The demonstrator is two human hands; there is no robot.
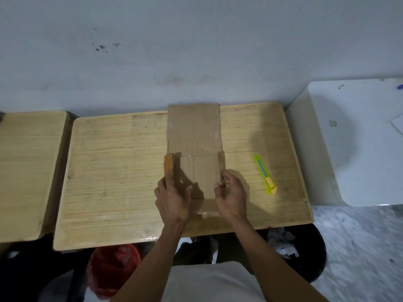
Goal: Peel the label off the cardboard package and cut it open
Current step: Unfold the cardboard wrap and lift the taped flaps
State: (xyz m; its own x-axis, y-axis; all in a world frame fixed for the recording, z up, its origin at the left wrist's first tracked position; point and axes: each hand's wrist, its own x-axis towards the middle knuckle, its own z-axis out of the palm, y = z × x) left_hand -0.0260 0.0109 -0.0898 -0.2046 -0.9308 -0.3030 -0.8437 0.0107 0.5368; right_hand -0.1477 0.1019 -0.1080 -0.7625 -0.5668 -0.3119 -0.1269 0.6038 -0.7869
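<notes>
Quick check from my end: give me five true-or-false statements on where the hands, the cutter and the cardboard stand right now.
1. The utility knife lies on the wooden table, right of the cardboard package. True.
2. The right hand holds the knife. False: it pinches the package's right edge.
3. The left hand is at the package's left side flap. True.
4. The package stands upright as a closed box. False: it lies flat with its flaps opened.
5. The knife is red. False: it is yellow-green.

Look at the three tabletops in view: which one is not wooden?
The white tabletop at far right. The middle wooden table, holding the cardboard package, and the left wooden table both show pale wood grain.
</notes>
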